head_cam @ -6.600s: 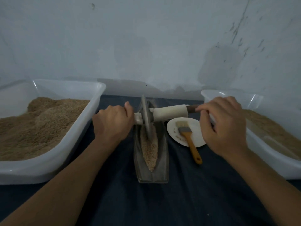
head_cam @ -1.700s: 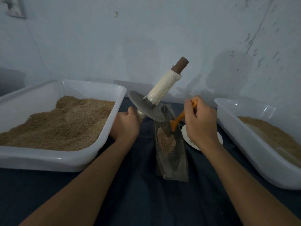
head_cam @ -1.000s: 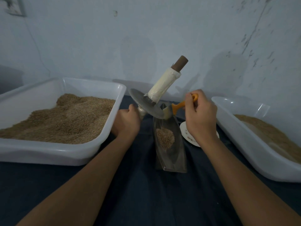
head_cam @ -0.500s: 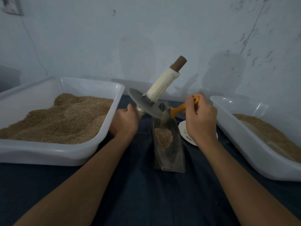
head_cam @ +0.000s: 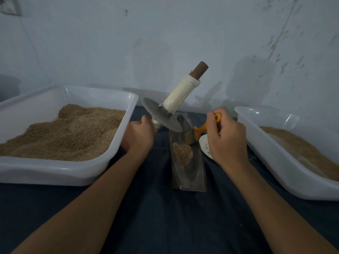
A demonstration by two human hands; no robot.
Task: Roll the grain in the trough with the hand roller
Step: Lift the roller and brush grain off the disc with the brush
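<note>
Two hands are occupied above the metal trough (head_cam: 190, 173) at frame centre.
The hand roller (head_cam: 172, 109) is gripped, tilted, by the left hand (head_cam: 137, 137); an orange-handled brush (head_cam: 200, 131) is pinched by the right hand (head_cam: 227, 138) over the grain (head_cam: 181, 154).

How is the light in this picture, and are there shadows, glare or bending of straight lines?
Head view: dim, bluish light; soft shadows of the hand roller and right hand fall on the wall; small glints show on the rims of the left tub and right tub; the wide lens bows the tub edges; nothing is strongly blurred.
</note>
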